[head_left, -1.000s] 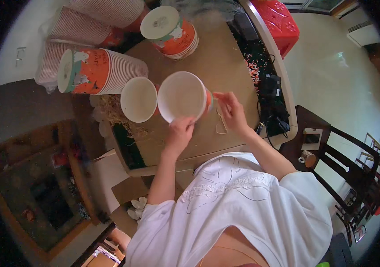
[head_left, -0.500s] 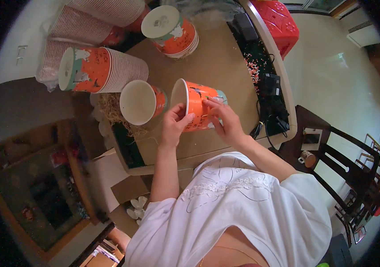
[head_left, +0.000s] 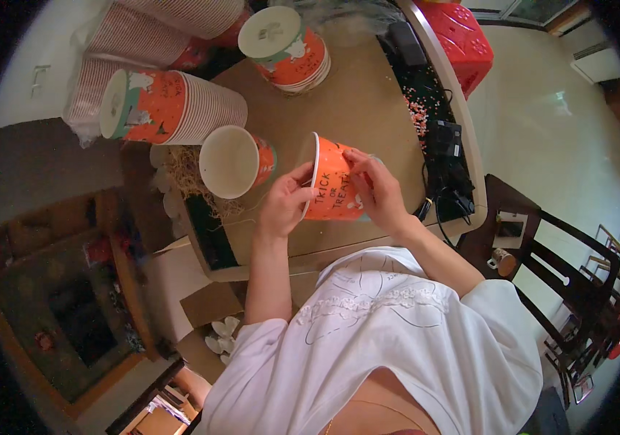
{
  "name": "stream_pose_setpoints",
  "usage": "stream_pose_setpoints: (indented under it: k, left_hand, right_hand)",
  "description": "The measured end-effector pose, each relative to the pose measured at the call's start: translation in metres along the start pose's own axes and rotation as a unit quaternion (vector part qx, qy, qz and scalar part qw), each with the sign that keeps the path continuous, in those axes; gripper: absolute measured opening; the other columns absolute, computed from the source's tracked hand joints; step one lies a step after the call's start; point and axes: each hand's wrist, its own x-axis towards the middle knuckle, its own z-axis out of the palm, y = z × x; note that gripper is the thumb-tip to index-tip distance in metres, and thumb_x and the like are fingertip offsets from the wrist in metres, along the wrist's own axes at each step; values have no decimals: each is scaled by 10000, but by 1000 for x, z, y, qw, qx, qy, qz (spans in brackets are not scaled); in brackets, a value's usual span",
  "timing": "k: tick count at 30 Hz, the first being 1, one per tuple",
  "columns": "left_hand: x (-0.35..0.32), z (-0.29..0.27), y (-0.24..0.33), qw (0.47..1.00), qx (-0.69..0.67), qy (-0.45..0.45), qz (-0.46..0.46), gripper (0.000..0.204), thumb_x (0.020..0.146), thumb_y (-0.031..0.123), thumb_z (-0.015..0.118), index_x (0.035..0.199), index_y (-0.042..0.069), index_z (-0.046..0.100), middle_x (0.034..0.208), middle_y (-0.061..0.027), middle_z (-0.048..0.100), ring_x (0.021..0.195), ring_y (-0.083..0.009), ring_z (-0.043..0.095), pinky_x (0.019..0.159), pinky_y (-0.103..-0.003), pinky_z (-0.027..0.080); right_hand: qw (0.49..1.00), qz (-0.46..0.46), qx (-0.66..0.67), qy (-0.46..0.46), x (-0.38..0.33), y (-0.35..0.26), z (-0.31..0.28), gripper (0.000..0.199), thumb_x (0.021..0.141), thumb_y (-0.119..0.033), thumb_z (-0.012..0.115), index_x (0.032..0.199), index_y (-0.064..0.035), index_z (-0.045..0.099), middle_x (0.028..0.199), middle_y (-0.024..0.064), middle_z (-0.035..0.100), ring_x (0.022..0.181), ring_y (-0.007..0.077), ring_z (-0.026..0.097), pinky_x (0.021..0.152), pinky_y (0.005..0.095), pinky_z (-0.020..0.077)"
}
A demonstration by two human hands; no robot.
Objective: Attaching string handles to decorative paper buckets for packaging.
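Note:
I hold an orange paper bucket with dark print, tipped on its side with its mouth facing left. My left hand grips its rim and lower side. My right hand presses fingers on its upper side near the base. A second orange bucket lies on its side just to the left, its white inside showing. All this is over a brown table.
A long stack of nested orange buckets lies at the left, another short stack stands at the back. Black devices and cables sit at the table's right edge. A red crate, dark chairs and open cardboard boxes surround me.
The bucket in my hands turned from mouth-up, showing its white inside, to lying on its side with the printed orange wall facing me. My right hand shifted onto its side.

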Motion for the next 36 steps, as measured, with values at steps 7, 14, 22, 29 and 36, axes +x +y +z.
stream_pose_setpoints:
  k: [7,14,22,29,36]
  left_hand:
    - [4,-3,-2,999,8,-9,37,515,759,-65,486,1268,-63,408,1207,-116,522,1107,-172,511,964,-298,394]
    - [3,-2,-12,986,89,128,65,322,820,29,555,1139,-17,550,1062,-72,607,920,-121,587,846,-276,470]
    - [3,-2,-9,986,107,104,75,314,793,-11,558,1106,-15,577,1045,-71,620,922,-124,590,839,-269,474]
    - [4,14,-10,983,96,121,95,323,804,1,554,1126,-8,565,1042,-52,612,946,-117,571,862,-278,452]
    - [7,5,-18,904,375,174,115,280,818,4,556,1097,5,585,956,-36,623,820,-95,575,760,-240,465]
  right_hand:
    - [1000,-9,-4,3,3,-1,-4,99,822,-7,533,915,-36,518,1143,148,573,1032,332,541,875,396,422]
    - [981,-138,-123,-52,-3,-11,-2,102,795,-40,554,893,-57,527,1194,77,562,1163,272,493,970,439,364]
    - [982,-125,-132,-50,-4,-11,-3,99,792,-43,572,874,-65,520,1182,71,571,1163,271,493,983,433,353]
    - [990,-94,-100,15,10,-12,-13,115,780,-19,574,878,-59,528,1142,105,586,1107,308,523,922,439,394]
    - [998,-14,-66,6,6,-9,-3,115,801,30,570,898,-27,552,959,120,630,925,269,606,782,334,472]
